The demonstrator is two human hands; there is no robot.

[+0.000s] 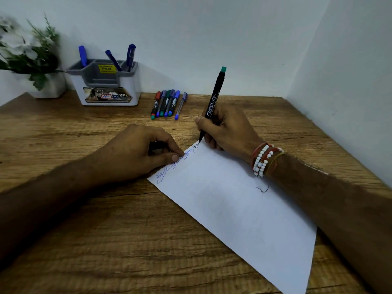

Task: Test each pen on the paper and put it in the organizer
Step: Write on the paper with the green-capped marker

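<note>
Dim, soft shadows; edges warped, plant [27,52] blurry.

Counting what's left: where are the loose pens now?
In the head view, the loose pens lie side by side at the back of the desk, just right of the organizer.

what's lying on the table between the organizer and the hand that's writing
In the head view, a row of capped markers lies between the organizer and the right hand, with a slimmer clear pen beside them nearer the hand.
</note>
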